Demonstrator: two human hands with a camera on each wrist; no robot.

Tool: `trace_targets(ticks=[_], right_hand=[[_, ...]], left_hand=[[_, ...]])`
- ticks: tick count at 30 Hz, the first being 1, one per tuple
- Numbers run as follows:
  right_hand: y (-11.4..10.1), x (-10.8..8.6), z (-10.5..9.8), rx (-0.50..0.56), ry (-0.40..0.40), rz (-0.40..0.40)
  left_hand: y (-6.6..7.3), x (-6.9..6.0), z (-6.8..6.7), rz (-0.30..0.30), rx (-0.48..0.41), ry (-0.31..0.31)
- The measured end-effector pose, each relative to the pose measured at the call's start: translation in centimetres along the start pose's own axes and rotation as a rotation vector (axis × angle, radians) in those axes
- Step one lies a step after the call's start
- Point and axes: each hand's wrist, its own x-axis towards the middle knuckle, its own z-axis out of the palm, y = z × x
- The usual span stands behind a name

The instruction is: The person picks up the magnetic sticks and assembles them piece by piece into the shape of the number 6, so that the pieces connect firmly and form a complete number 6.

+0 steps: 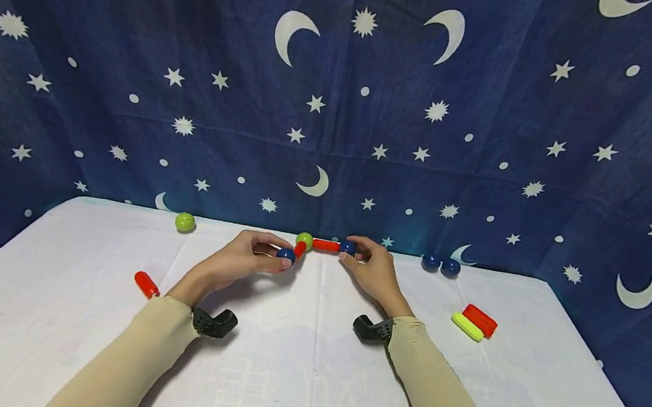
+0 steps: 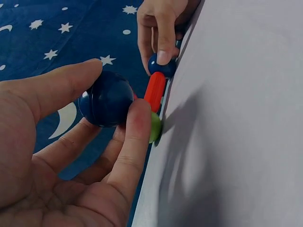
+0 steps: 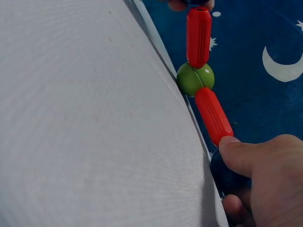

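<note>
My left hand (image 1: 244, 258) pinches a dark blue ball (image 1: 285, 255) between thumb and fingers; the left wrist view shows that ball (image 2: 106, 99) large. A short red stick (image 1: 299, 249) joins it to a green ball (image 1: 305, 240). From the green ball a second red stick (image 1: 326, 245) runs right to another blue ball (image 1: 347, 247), which my right hand (image 1: 375, 272) grips. In the right wrist view both red sticks meet at the green ball (image 3: 195, 79) at an angle, and the right thumb lies where stick and blue ball (image 3: 227, 170) meet.
A loose green ball (image 1: 185, 222) lies back left, with a red stick (image 1: 146, 284) beside my left forearm. Two blue balls (image 1: 431, 262) sit at the back right. Nearer, red (image 1: 480, 320) and yellow-green (image 1: 467, 326) sticks lie together. A starry cloth hangs behind the white table (image 1: 303, 379).
</note>
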Motion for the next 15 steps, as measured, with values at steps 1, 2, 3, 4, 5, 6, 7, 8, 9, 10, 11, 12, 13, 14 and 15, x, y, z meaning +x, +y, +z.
trace_targets(ticks=[1, 2, 3, 4, 5, 6, 7, 8, 9, 10, 11, 12, 13, 14, 15], right_hand=[[-0.02, -0.01, 0.0, 0.0, 0.001, -0.001], [-0.03, -0.02, 0.0, 0.003, 0.002, 0.0], [-0.05, -0.02, 0.01, 0.006, 0.002, 0.001], [-0.01, -0.01, 0.02, 0.007, 0.002, 0.003], [0.02, 0.01, 0.03, 0.004, 0.003, 0.003], [0.04, 0.03, 0.04, 0.003, 0.002, 0.004], [0.05, 0.04, 0.04, 0.002, 0.001, 0.006], [0.06, 0.04, 0.04, 0.001, 0.0, 0.007], [0.06, 0.04, 0.03, 0.0, -0.001, 0.009], [0.07, 0.04, 0.03, -0.001, -0.002, 0.01], [0.04, 0.03, 0.02, -0.002, -0.003, 0.011], [0.01, 0.02, 0.0, -0.001, -0.004, 0.012], [0.01, 0.02, -0.01, 0.0, -0.004, 0.014], [0.0, 0.02, -0.01, 0.0, -0.004, 0.014], [0.01, 0.02, -0.01, 0.001, -0.003, 0.015]], left_hand=[[0.0, 0.02, 0.11, 0.0, -0.003, -0.002], [0.0, 0.03, 0.2, 0.0, -0.006, -0.005], [-0.01, 0.04, 0.29, 0.001, -0.01, -0.008], [0.0, 0.03, 0.38, 0.001, -0.012, -0.008], [0.04, 0.01, 0.46, -0.001, -0.013, -0.007], [0.09, -0.02, 0.52, 0.0, -0.012, -0.008], [0.12, -0.04, 0.58, 0.001, -0.01, -0.008], [0.15, -0.07, 0.63, 0.0, -0.007, -0.006], [0.19, -0.1, 0.67, -0.002, -0.005, -0.005], [0.23, -0.14, 0.73, -0.006, -0.005, -0.004], [0.24, -0.14, 0.78, -0.008, -0.006, -0.003], [0.23, -0.15, 0.83, -0.011, -0.005, -0.001], [0.21, -0.14, 0.88, -0.014, -0.005, 0.002], [0.2, -0.14, 0.93, -0.015, -0.007, 0.004], [0.18, -0.12, 0.98, -0.016, -0.01, 0.004]])
